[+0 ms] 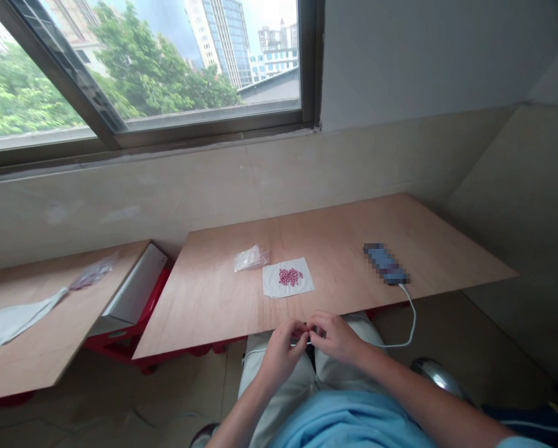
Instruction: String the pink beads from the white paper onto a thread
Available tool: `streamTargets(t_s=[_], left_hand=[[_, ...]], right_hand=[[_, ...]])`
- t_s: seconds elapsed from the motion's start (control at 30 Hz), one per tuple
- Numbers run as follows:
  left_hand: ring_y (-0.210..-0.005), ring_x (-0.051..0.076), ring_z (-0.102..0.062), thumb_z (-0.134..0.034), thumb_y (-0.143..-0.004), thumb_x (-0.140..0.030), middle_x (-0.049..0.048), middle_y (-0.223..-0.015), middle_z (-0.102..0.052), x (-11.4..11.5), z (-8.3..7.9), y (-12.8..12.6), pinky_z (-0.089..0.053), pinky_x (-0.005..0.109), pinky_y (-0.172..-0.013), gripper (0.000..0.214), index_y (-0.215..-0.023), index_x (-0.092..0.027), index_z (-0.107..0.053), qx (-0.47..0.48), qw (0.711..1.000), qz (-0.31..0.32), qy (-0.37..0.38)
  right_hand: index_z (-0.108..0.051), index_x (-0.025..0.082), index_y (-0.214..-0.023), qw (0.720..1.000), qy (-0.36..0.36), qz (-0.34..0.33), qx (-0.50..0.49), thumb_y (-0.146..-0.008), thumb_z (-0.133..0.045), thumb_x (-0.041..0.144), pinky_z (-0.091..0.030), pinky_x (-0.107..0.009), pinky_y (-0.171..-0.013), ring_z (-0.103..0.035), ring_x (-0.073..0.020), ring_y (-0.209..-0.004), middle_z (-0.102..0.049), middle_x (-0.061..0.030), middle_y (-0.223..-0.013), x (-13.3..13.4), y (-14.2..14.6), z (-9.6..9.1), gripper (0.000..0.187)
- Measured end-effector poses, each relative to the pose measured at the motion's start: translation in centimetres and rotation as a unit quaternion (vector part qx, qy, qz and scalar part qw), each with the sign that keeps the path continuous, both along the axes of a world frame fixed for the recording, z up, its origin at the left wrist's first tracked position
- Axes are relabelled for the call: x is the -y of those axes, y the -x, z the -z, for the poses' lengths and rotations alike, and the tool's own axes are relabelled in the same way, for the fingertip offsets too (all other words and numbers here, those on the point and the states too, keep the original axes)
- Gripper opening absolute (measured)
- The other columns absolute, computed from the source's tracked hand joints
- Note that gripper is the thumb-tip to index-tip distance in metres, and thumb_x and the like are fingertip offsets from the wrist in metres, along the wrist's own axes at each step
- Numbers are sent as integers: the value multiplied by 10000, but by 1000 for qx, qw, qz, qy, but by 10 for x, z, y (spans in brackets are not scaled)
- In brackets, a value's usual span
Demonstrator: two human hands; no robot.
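Note:
Just past the table's front edge, above the lap, my left hand (pixel 286 345) and my right hand (pixel 335 336) meet at the fingertips. Both are closed in a pinch. A tiny reddish spot shows between the fingers, too small to name. Beyond them on the table lies a white sheet (pixel 272 287), like a tissue or paper, with a cluster of small pink-red beads or pellets (pixel 290 277) on it. Beside that sheet, to the left, is a crumpled clear plastic bag (pixel 251 257).
A blurred-out phone (pixel 385 264) lies at the right of the wooden table (pixel 204 292), its white cable (pixel 414 317) looping over the edge towards the lap. On a second table (pixel 31 361) at left are white sheets (pixel 17 320) and a plastic bag (pixel 94 272). Red stools stand underneath.

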State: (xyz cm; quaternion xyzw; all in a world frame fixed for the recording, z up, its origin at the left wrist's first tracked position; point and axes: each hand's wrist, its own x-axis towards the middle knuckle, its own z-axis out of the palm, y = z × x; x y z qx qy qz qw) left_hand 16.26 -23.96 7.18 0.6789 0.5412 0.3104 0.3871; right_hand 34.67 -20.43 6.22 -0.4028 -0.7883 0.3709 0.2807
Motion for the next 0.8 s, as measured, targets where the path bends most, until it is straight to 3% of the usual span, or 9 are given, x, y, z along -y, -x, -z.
streamTargets(t_s=[0.27,0.43,0.57,0.63,0.73,0.8], left_hand=[[-838,172,-626,-546,-940,-245,31,-912,-677,-1,-3,2,-472,274,-754,63,-942,-215,-601,-25,999,16,-19],[-857,178,-630,-491,-984,-318,38,-927,-678,-16,-6,25,-478,278,-765,157,-974,-218,-612,-64,997,35,-31],[-788,185,-634,-470,-987,-414,42,-844,-687,-47,-8,66,-484,267,-684,283,-903,-206,-643,-73,996,-37,-29],[-823,198,-645,-466,-982,-426,54,-892,-706,-69,-11,92,-497,289,-731,308,-899,-208,-666,-94,991,-68,-63],[-875,216,-651,-471,-970,-406,63,-964,-709,-109,-17,129,-503,325,-798,285,-937,-212,-678,-152,973,-118,-124],[-905,221,-651,-489,-950,-363,73,-1024,-694,-139,-21,149,-510,341,-828,258,-1063,-212,-665,-188,966,-114,-133]], right_hand=[[-650,183,-790,1000,-11,-8,-15,-825,-575,86,-391,-230,-645,-545,-126,-693,-634,-8,-834,-1,-4,-1,128],[-593,176,-675,1000,-9,-28,-3,-920,-537,180,-367,-244,-635,-541,-118,-655,-616,-3,-747,-8,-8,1,251],[-414,184,-517,1000,-8,-18,17,-975,-485,283,-302,-273,-577,-454,-115,-550,-462,16,-562,-13,-11,1,474],[-367,190,-491,1000,12,-21,13,-996,-454,327,-288,-281,-560,-411,-112,-509,-422,19,-525,-14,-12,0,530],[-390,195,-467,998,52,-21,0,-1010,-416,360,-299,-286,-550,-389,-116,-480,-453,5,-508,-13,-14,-1,567],[-423,196,-452,998,66,-1,-4,-1002,-412,352,-300,-289,-538,-387,-123,-470,-466,-4,-496,-12,-14,-1,571]])
